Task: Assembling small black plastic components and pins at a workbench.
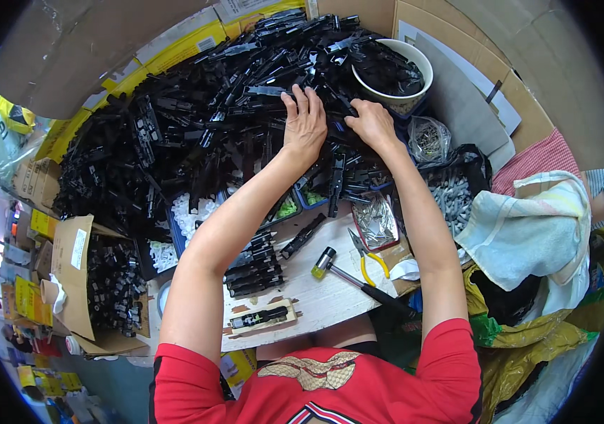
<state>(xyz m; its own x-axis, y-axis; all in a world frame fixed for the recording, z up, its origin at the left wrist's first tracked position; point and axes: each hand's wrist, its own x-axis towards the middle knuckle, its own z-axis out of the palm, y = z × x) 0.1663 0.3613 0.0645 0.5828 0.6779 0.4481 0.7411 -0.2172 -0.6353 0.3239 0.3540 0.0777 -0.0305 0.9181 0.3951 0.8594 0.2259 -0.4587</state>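
Left hand: the left hand lies flat, fingers spread and extended, palm down on the heap of black plastic parts; it grips nothing.
Right hand: the right hand rests on the same heap just beside the left, fingers curled down among the parts; whether it pinches 1 of them cannot be told.
Heap position: piled at the far side of the workbench, spilling toward the white bucket and over the small bins nearest the person.
Risk 1, slide: the heap sits high and loose; pulling 1 part from under the palms could likely send neighbours down into the bins of white clips and green pieces, mixing stock.
Risk 2, snag: the long parts interlock; a tug could lift several at once and drop them off the bench.
Risk 3, tools: the small hammer and yellow-handled pliers lie near the bench edge under the right forearm; a drawn-back elbow could knock them off.
Risk 4, stack: the assembled black pieces stand close below the left forearm and could be swept aside.
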